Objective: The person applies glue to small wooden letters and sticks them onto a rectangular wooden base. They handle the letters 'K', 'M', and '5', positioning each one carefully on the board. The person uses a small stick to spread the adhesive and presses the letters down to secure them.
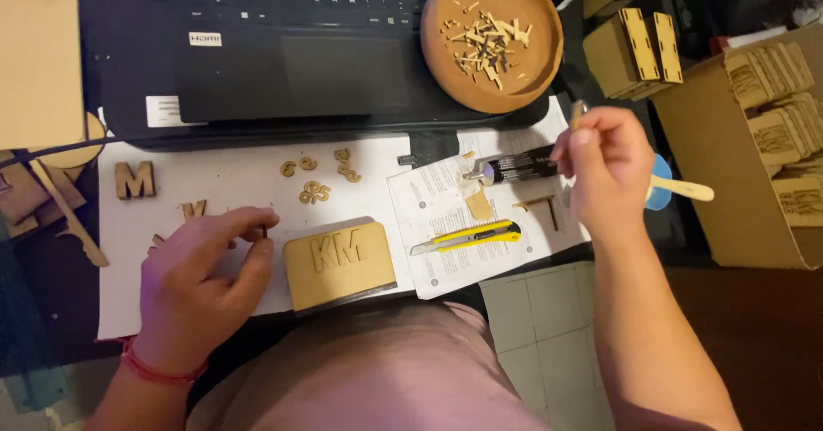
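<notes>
The person's left hand (201, 281) rests on a white paper sheet (240, 182), fingers curled in, with thumb and forefinger pinched on a small dark piece (263, 232) at their tips; what that piece is cannot be told. Just to the right of this hand lies a tan wooden plaque with rounded top corners and two raised letters (339, 264), not touching it. Beyond the fingers lie small loose wooden numerals (315, 192); further left of them sits a large wooden letter (135, 180).

The right hand (604, 169) is raised over a printed paper leaflet (446, 225), fingers closed around a thin pale wooden stick (681, 189), whose flat end juts out to the right of the hand. A short tip (579, 110) also shows above the fingers. Touching or just left of this hand lies a black tube with a metal nozzle (514, 168); contact cannot be confirmed. Below the tube, nearer the person, rests a yellow and black utility knife (467, 236). Above the hand stands a round brown wooden bowl of wood offcuts (490, 36), set on a black laptop (291, 45).
</notes>
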